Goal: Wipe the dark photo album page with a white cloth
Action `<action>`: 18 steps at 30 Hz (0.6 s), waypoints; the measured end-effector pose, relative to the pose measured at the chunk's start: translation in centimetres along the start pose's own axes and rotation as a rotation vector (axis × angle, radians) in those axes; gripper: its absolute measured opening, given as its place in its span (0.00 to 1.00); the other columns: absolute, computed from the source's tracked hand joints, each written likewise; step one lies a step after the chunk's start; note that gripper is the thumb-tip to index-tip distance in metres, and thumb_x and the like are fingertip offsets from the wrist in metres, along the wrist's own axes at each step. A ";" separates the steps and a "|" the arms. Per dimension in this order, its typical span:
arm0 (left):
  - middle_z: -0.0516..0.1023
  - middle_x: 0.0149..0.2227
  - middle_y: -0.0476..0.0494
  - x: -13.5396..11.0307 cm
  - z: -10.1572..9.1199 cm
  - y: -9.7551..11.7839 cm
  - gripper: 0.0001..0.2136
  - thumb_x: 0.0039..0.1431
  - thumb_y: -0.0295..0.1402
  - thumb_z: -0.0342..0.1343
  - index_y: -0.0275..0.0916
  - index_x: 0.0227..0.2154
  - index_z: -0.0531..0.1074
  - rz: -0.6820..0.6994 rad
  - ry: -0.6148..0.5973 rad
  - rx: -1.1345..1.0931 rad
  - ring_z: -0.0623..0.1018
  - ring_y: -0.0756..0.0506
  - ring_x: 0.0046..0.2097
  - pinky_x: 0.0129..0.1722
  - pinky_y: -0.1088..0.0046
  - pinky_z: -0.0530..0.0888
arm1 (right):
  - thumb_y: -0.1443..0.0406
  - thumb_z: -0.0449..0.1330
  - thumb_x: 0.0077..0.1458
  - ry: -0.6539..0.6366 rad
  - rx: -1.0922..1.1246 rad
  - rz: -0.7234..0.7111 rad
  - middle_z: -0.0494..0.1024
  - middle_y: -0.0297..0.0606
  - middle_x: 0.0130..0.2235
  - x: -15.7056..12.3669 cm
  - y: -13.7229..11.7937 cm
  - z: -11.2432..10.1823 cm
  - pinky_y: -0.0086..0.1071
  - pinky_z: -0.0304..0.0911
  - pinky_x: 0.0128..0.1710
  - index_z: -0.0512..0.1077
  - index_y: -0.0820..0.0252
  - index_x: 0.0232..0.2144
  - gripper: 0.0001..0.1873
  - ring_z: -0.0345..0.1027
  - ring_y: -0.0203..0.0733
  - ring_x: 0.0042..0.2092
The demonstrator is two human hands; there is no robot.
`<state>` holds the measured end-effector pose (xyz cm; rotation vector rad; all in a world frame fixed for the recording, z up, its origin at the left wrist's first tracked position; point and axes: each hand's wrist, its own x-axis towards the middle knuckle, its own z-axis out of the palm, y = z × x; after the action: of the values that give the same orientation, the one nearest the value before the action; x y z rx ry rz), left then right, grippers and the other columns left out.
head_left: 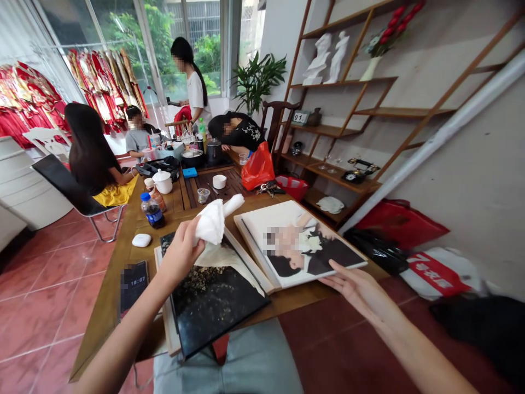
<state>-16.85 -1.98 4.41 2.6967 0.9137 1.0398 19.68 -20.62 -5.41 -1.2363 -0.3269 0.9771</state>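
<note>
Left hand (pixel 186 249) holds a bunched white cloth (pixel 211 223), fingers closed round its lower end, top flopping free, up over the far part of a black board (pixel 217 328). Right hand (pixel 348 276) has the near right corner of the photo panel (pixel 303 257) in a narrow grip: 1 digit on the top face, the rest at or under the edge (can't tell how firm). Panel lies flat on the table (pixel 96 334), R of the board, w/ wooden strips btwn the 2.

To do it well: keep the cloth in a tight wad so the loose end doesn't drag thru the tan crumbs (pixel 205 278) on the board; short strokes prob. best, crumbs kept away from the panel's pale face. Hold the panel by its rim only, w/ light pressure, bc fingertips could mark the print.

Edges: board's near corner seems to jut past the table's near side, so pressing there may tip it. Panel's R corner is close to the table edge too. Phone (pixel 135 282) & earbud case (pixel 141 240) sit L of the board, w/ the drink bottle (pixel 152 212) beyond; a wide L swing could knock them. More room straight above the board.
</note>
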 end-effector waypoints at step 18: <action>0.74 0.57 0.30 -4.0 0.4 -1.7 0.28 0.72 0.38 0.45 0.38 0.70 0.47 0.515 -0.307 0.274 0.77 0.34 0.57 0.51 0.59 0.78 | 0.55 0.80 0.30 0.054 -0.344 0.114 0.77 0.43 0.20 -1.7 -2.1 1.0 0.24 0.65 0.19 0.74 0.64 0.16 0.23 0.67 0.34 0.20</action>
<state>-19.72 -2.86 1.32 3.2964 0.3303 0.5525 18.91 -21.28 -2.73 -1.6056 -0.3969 1.0103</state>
